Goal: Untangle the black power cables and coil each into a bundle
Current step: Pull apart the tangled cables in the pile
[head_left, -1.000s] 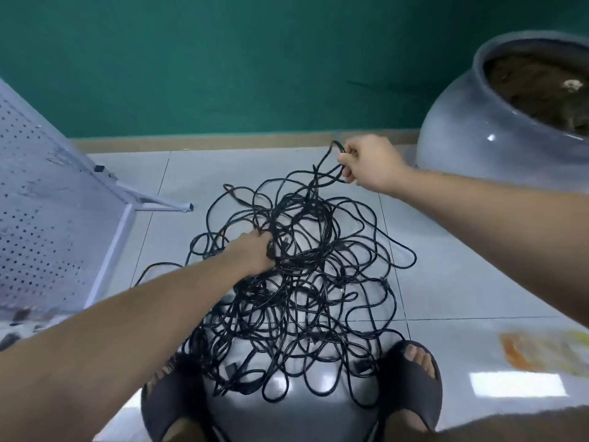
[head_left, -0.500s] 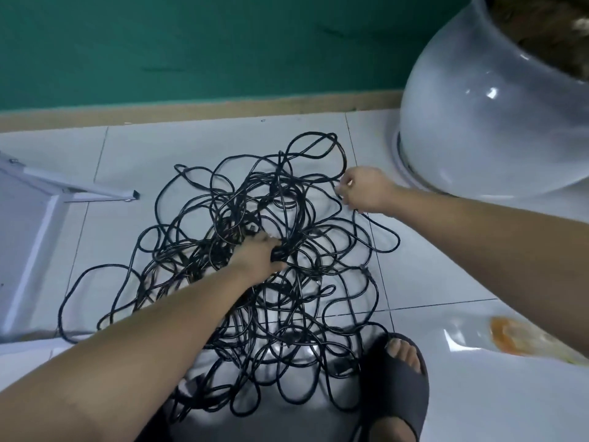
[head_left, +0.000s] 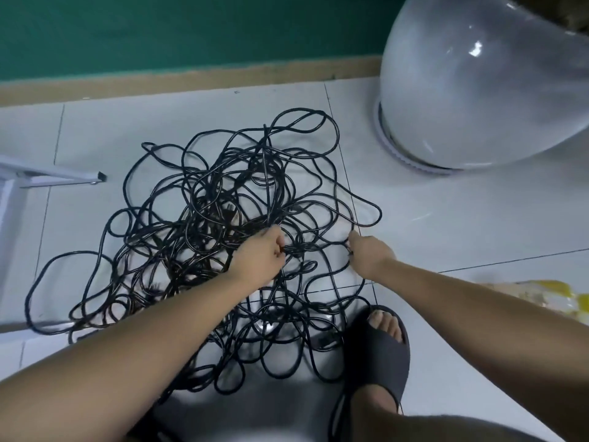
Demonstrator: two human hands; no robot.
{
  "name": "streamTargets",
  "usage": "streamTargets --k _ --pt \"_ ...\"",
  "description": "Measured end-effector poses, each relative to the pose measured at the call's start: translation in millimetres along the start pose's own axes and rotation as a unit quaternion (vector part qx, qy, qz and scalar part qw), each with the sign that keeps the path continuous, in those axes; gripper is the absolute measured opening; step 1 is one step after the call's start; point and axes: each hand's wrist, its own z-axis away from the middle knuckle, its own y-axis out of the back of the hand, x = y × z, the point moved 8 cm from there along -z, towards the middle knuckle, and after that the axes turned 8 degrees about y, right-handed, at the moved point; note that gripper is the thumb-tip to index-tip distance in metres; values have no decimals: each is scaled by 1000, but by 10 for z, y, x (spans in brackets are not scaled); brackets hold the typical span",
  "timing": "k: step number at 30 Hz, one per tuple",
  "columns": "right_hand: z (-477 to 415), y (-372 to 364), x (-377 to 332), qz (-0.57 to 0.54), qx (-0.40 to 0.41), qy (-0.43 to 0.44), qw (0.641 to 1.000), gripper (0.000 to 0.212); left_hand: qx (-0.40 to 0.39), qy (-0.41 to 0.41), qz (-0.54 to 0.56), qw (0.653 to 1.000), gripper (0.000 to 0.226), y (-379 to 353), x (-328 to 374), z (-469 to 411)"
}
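A large tangle of black power cables (head_left: pixel 204 218) lies spread on the white tiled floor in front of me. My left hand (head_left: pixel 258 256) sits in the middle of the tangle, fingers curled round a few strands. My right hand (head_left: pixel 369 255) is at the tangle's right side, close to the left one, pinching a cable strand near the floor. A black plug (head_left: pixel 325 341) lies among loops near my right foot.
A big round grey ceramic jar (head_left: pixel 478 90) stands at the back right. A white metal frame leg (head_left: pixel 63 177) juts in from the left. My right foot in a dark slipper (head_left: pixel 379 355) is beside the cables. A yellow plastic bag (head_left: pixel 541 296) lies right.
My right hand has come down and toward me from the tangle's far edge, with its strand, and now lies close to the left hand. The view has tilted down and right.
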Motion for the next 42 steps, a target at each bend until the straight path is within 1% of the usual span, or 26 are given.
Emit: streamTargets --k 1,3,6,7,9,11,12,14,15,16,18,19,20,21,22,24,26,27,29,31,33,35,37,38,40,42 --pt "16 12 0 -14 11 6 1000 17 -51 -1 -11 999 19 -118 -1 42" --pt "28 66 -41 -48 42 35 997 12 -111 -17 -64 992 35 -320 -23 120" --pt "75 84 -173 -117 71 88 987 13 -144 -27 -156 977 59 -545 -58 196" --pt "111 76 -220 -154 64 91 982 13 -150 -36 -200 968 59 -604 -58 189" --pt "169 25 -243 -258 51 75 962 14 -157 -55 -259 951 50 -660 -19 178" --pt "208 -24 -212 -303 36 57 951 25 -130 -45 -236 962 38 -588 6 117" --pt "226 -53 -205 -289 19 58 955 35 -110 -28 -199 973 34 -496 2 76" --pt "260 -116 -202 -215 8 80 973 56 -72 9 -111 991 35 -303 -43 -16" --pt "275 -126 -194 -166 33 92 981 64 -65 23 -76 995 34 -233 -76 -46" --pt "317 -92 -201 -108 82 109 985 68 -64 31 -53 996 31 -176 -92 -63" --pt "477 15 -317 17 193 173 966 61 -75 40 -34 996 30 -143 -115 -81" --pt "578 31 -418 45 232 222 946 50 -80 43 -33 995 30 -153 -124 -83" --pt "665 -1 -524 47 244 272 930 35 -85 45 -36 995 29 -164 -126 -84" --pt "737 -93 -624 28 222 313 923 22 -91 44 -44 994 29 -175 -132 -78" --pt "801 -203 -702 8 181 337 924 15 -95 41 -54 993 27 -177 -124 -63" --pt "873 -529 -807 1 81 346 935 16 -95 20 -67 993 31 -186 -108 -33" --pt "933 -799 -896 37 17 333 942 17 -70 -11 -63 995 45 -163 -72 52" --pt "937 -872 -923 45 1 317 947 19 -43 -22 -51 998 45 -131 -54 114" --pt "915 -932 -970 30 -4 292 956 25 10 -33 -37 999 42 -75 -63 276" --pt "890 -917 -978 -3 13 252 968 29 41 -47 -50 997 36 -73 -100 474" --pt "883 -863 -958 -51 48 214 974 30 32 -83 -88 992 24 -168 -146 691" --pt "881 -736 -869 -81 99 171 977 28 -27 -100 -117 988 16 -368 -223 871" --pt "831 -570 -679 -101 151 107 978 26 -74 -93 -123 985 18 -555 -311 986" --pt "796 -481 -553 -115 164 69 977 31 -81 -86 -119 986 20 -617 -343 1015" --pt "674 -409 -285 -132 148 1 980 38 -60 -81 -102 990 22 -648 -338 1022" --pt "540 -495 -129 -153 72 -33 985 28 -33 -80 -76 993 25 -615 -231 991"
